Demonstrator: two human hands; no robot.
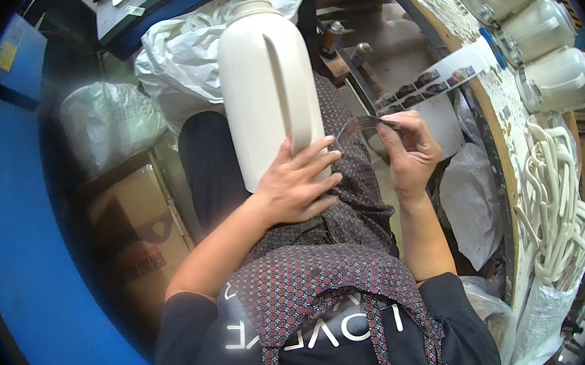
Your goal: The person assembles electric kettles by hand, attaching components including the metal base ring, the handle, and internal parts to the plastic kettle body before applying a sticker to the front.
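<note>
A white thermos jug body [243, 110] with a long side handle [291, 84] lies across my lap, its neck pointing away from me. My left hand [298, 185] rests on its lower end with the fingers spread, thumb beside the handle's foot and fingertips reaching past the right edge. To the right of the jug, my right hand [410, 150] pinches a thin, dark, see-through label [359, 125] between thumb and fingers. The label's free end bends toward my left fingertips; whether it touches them I cannot tell.
A strip of printed labels [437, 78] hangs over the right workbench's edge [459, 43]. Several glossy white jugs [557, 79] and a bundle of white plastic handles [554, 192] lie there. Two small cans [331, 38] stand ahead. At left are a cardboard box [134, 219] and plastic bags [110, 119].
</note>
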